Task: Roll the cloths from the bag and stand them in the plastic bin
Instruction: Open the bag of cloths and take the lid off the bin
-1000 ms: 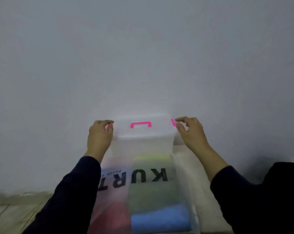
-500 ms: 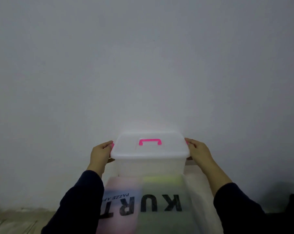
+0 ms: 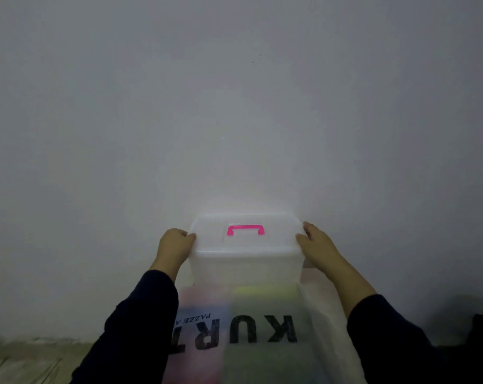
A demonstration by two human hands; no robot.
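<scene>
Bin (image 3: 246,266), lidded, pink handle (image 3: 245,229), clasped between left hand (image 3: 174,244) and right hand (image 3: 316,243), grip curled on lid edges; bag (image 3: 243,336) reads "KURT", "PAZZE".

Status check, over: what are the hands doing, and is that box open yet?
Left hand and right hand grip the lid's ends. Plastic bin lidded. Cloths inside bag, none rolled.

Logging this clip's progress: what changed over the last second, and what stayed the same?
A second ago the lid stood tilted up in both hands; now it lies flat on the translucent plastic bin, pink handle on top. The left hand and right hand now grip its side edges. The frosted plastic bag of coloured cloths stays in front of the bin.
</scene>
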